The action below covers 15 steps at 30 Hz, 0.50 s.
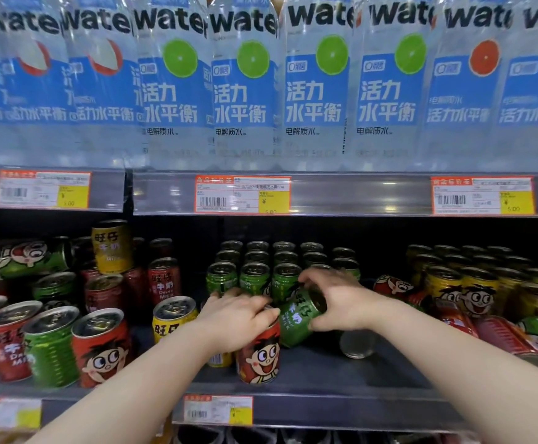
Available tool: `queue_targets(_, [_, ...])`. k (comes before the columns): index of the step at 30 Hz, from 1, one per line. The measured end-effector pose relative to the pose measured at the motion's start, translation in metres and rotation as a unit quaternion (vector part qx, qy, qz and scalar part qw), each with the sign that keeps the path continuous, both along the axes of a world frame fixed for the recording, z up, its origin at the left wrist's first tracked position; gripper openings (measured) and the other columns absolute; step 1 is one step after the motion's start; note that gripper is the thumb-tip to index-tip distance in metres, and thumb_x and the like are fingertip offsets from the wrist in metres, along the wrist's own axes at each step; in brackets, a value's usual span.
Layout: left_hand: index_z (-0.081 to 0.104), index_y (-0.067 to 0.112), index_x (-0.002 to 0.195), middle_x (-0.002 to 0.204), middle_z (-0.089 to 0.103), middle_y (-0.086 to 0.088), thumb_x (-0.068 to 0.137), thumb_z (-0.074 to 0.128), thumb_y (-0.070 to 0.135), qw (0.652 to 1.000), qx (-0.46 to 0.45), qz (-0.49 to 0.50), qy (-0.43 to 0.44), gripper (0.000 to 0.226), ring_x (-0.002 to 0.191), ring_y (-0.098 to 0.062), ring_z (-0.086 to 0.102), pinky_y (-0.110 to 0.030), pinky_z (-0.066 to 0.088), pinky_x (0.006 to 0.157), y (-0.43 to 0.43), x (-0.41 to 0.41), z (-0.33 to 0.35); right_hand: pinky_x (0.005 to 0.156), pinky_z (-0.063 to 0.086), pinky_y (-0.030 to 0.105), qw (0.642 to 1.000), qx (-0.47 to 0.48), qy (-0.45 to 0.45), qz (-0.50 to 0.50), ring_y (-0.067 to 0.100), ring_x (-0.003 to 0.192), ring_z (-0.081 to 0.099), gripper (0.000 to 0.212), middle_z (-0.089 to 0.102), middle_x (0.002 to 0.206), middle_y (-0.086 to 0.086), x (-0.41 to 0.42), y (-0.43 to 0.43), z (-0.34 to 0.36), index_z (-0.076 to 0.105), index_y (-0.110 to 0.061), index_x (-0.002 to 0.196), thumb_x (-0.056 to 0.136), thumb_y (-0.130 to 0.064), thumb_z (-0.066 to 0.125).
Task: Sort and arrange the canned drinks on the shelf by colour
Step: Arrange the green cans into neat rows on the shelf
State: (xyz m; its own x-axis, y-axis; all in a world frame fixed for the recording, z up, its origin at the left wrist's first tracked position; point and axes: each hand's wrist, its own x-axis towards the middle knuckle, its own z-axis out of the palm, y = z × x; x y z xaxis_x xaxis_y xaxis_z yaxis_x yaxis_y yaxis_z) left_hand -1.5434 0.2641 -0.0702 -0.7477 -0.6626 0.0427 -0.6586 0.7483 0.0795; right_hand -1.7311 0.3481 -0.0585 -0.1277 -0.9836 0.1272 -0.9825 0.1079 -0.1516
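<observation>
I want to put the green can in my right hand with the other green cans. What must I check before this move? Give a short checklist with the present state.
1. Right hand grips the green can firmly: ok.
2. Green can is upright: not ok, it is tilted.
3. Left hand steadies the red can from above, and the can is upright: ok.
4. Free place in the front row of the green group: cannot tell, the right hand hides it.
5. Shelf near the green can is free: not ok, a toppled can lies there.

Bottles [315, 91] line the upper shelf [357, 193]. On the lower shelf [341, 376], rows of cans [256, 277] stand mid-rear, a jumbled heap [53, 315] sits left, and toppled cans [501, 338] lie right.
</observation>
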Motion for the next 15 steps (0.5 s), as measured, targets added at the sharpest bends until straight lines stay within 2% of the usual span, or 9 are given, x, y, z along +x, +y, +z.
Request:
queue_targets(2, [0.034,0.035,0.14,0.147,0.039,0.002,0.095,0.021,0.055,1.0,-0.001,-0.001,0.003,0.051,0.137,-0.023,0.027,-0.046,0.022,0.11,0.0,0.0,-0.001,0.104,0.037,0.03,0.997,0.011,-0.076,0.021,0.019,0.124,0.043,0.08,0.042,0.139,0.0,0.005,-0.002,0.0,0.027,-0.029,0.138,0.072,-0.032,0.072])
queue_targets(5, [0.026,0.037,0.143,0.15,0.033,0.002,0.095,0.021,0.055,1.0,-0.007,-0.004,0.009,0.052,0.139,-0.022,0.024,-0.047,0.02,0.112,-0.001,0.0,-0.003,0.103,0.037,0.026,0.989,-0.008,-0.143,0.028,0.015,0.126,0.042,0.08,0.04,0.141,0.001,0.011,-0.01,-0.008,0.028,-0.027,0.139,0.073,-0.031,0.074])
queue_targets(9, [0.016,0.046,0.143,0.155,0.024,0.005,0.095,0.02,0.054,1.0,0.003,-0.011,0.017,0.049,0.142,-0.02,0.017,-0.046,0.015,0.114,-0.003,0.0,-0.003,0.108,0.037,0.033,0.964,0.002,-0.259,0.052,0.014,0.127,0.042,0.076,0.041,0.142,0.0,0.01,-0.009,-0.01,0.036,-0.034,0.136,0.071,-0.038,0.075])
queue_targets(11, [0.018,0.049,0.142,0.155,0.024,0.007,0.095,0.018,0.056,1.0,0.013,-0.011,0.018,0.047,0.142,-0.021,0.017,-0.046,0.014,0.114,-0.002,0.001,-0.002,0.106,0.038,0.03,0.968,-0.049,-0.246,0.022,0.013,0.123,0.045,0.052,0.046,0.138,-0.001,0.001,0.0,0.003,0.047,-0.028,0.131,0.082,-0.03,0.066])
queue_targets(13, [0.026,0.048,0.14,0.154,0.026,0.007,0.093,0.017,0.059,0.999,0.031,-0.001,0.025,0.049,0.142,-0.021,0.019,-0.045,0.012,0.114,0.001,0.0,0.001,0.1,0.041,0.028,0.976,-0.114,-0.165,-0.087,0.018,0.117,0.052,0.031,0.053,0.131,0.001,-0.015,0.012,0.02,0.058,-0.024,0.12,0.09,-0.03,0.056])
queue_targets(15, [0.033,0.041,0.139,0.152,0.029,0.005,0.09,0.016,0.065,0.998,0.053,0.016,0.043,0.057,0.141,-0.022,0.023,-0.048,0.012,0.113,0.005,-0.007,0.007,0.093,0.045,0.03,0.977,-0.083,-0.064,-0.185,0.023,0.113,0.055,0.031,0.058,0.127,0.004,-0.031,0.024,0.026,0.059,-0.021,0.116,0.093,-0.038,0.047])
